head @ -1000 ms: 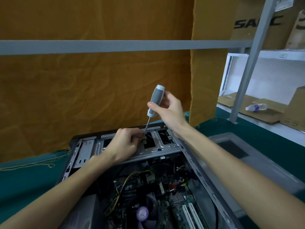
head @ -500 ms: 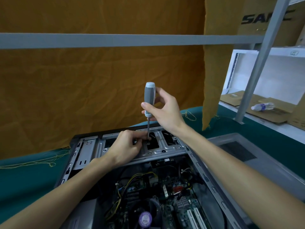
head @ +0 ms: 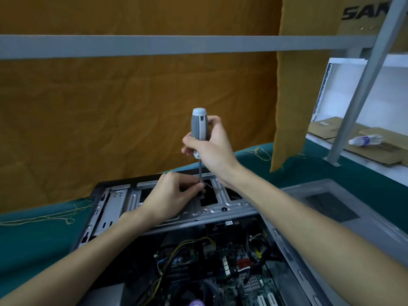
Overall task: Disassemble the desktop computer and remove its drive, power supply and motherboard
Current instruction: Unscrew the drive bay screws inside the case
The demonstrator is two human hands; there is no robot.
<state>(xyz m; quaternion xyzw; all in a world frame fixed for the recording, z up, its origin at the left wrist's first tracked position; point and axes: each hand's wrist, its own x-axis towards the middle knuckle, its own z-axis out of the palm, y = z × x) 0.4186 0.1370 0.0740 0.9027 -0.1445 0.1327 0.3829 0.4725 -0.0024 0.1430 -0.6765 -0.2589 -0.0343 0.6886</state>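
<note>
An open desktop computer case (head: 114,208) lies on its side on the green table. Its silver drive cage (head: 229,207) spans the far end, and the motherboard (head: 242,277) with yellow and black cables shows below it. My right hand (head: 215,149) grips the grey handle of a screwdriver (head: 199,127), which stands upright with its shaft pointing down into the cage. My left hand (head: 174,195) rests on the cage and pinches the screwdriver shaft near its tip. The tip itself and any screw are hidden by my fingers.
The removed grey side panel (head: 344,210) with a vent grille lies right of the case. An orange cloth (head: 132,118) hangs behind, crossed by a grey frame bar (head: 154,44). A slanted grey post (head: 362,85), cardboard and a plastic bottle (head: 365,140) are at far right.
The screwdriver has swung from a tilt to upright over the drive cage, and my right hand has shifted with it. My left hand stays on the cage by the shaft's lower end.
</note>
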